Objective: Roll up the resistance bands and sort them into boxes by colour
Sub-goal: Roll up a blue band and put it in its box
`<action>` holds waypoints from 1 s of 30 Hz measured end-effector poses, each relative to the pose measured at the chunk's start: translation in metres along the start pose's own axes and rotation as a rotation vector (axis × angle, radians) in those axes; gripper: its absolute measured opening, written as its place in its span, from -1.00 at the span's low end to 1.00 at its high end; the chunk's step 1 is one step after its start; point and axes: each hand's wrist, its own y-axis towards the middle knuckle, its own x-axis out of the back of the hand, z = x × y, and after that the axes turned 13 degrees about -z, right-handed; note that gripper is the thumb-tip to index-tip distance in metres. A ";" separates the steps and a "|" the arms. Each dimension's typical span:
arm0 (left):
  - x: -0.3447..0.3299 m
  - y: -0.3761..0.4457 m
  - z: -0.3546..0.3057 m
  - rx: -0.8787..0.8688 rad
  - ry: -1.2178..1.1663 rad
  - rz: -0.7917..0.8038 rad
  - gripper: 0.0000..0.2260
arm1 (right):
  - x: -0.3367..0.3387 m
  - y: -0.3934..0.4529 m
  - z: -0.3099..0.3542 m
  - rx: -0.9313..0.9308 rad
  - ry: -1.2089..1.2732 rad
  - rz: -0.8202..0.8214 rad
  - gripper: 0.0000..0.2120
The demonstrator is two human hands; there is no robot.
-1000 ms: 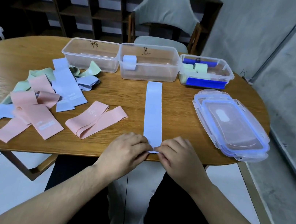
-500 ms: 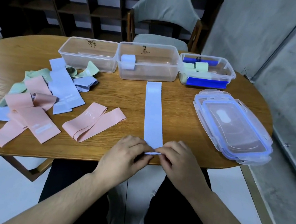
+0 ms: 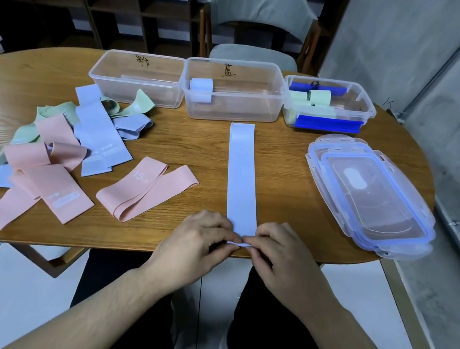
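A light blue resistance band [image 3: 242, 176] lies flat and straight on the wooden table [image 3: 197, 145], running from the boxes towards me. My left hand [image 3: 197, 242] and my right hand [image 3: 285, 257] both pinch its near end at the table's front edge, where a small fold of band shows between the fingertips. Three clear boxes stand in a row at the back: the left box [image 3: 137, 79] holds nothing, the middle box [image 3: 232, 94] holds one rolled blue band [image 3: 201, 88], the right box [image 3: 328, 105] holds rolled green bands.
A loose heap of pink, blue and green bands [image 3: 47, 153] covers the table's left side. A folded pink band marked 15 LB [image 3: 146, 188] lies left of my hands. Stacked clear lids [image 3: 368, 198] sit at the right. A chair [image 3: 260, 23] stands behind the boxes.
The band's near end has been turned over into a small fold between my fingertips. Both hands stay at the table's front edge.
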 end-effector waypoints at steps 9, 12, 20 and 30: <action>0.003 0.003 -0.003 0.100 -0.060 0.018 -0.83 | 0.009 0.013 -0.002 -0.219 0.151 0.079 -0.88; 0.003 0.006 -0.006 0.139 -0.062 0.008 -0.86 | 0.007 0.015 -0.002 -0.255 0.156 0.082 -0.91; 0.001 0.008 -0.010 0.113 0.026 0.002 -0.89 | 0.007 0.014 0.003 -0.279 0.161 0.089 -0.94; 0.005 0.020 -0.008 0.029 0.072 0.098 -0.86 | 0.004 0.018 0.004 -0.265 0.088 0.071 -0.98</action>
